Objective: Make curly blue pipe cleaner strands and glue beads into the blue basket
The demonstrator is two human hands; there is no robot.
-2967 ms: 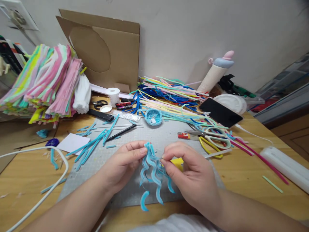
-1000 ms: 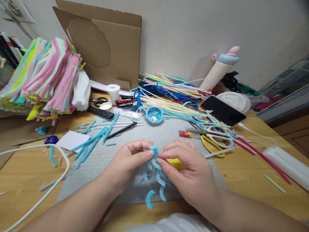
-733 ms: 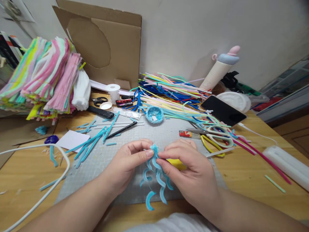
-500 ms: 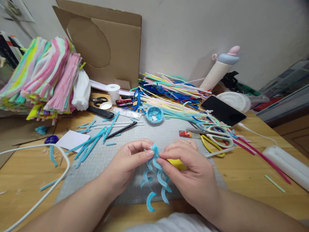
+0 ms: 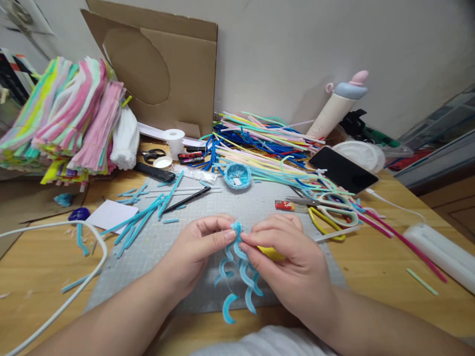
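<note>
Between my two hands, above the near part of the grey cutting mat (image 5: 144, 277), is a bunch of curled light-blue pipe cleaners (image 5: 243, 274). My left hand (image 5: 196, 252) pinches its gathered top between thumb and index finger. From the other side, my right hand (image 5: 289, 257) pinches the same bunch just below the top. Several crescent-shaped curls hang down below the fingers, one lower than the rest. Part of a yellow object (image 5: 271, 252) shows behind my right hand; its kind is hidden. Beyond the hands sits a fuzzy blue bowl-shaped piece (image 5: 237, 176).
Cut blue pipe cleaners (image 5: 143, 222) and a black pen (image 5: 187, 199) lie left on the mat. White-handled scissors (image 5: 336, 205), yellow-handled pliers (image 5: 326, 225) and a lighter (image 5: 291, 206) lie right. A phone (image 5: 343, 169) and loose pipe cleaners (image 5: 260, 143) are behind. A white cable (image 5: 100, 247) loops left.
The hanging curls have swung slightly to the left. Both hands keep their pinch on the bunch, with barely any movement.
</note>
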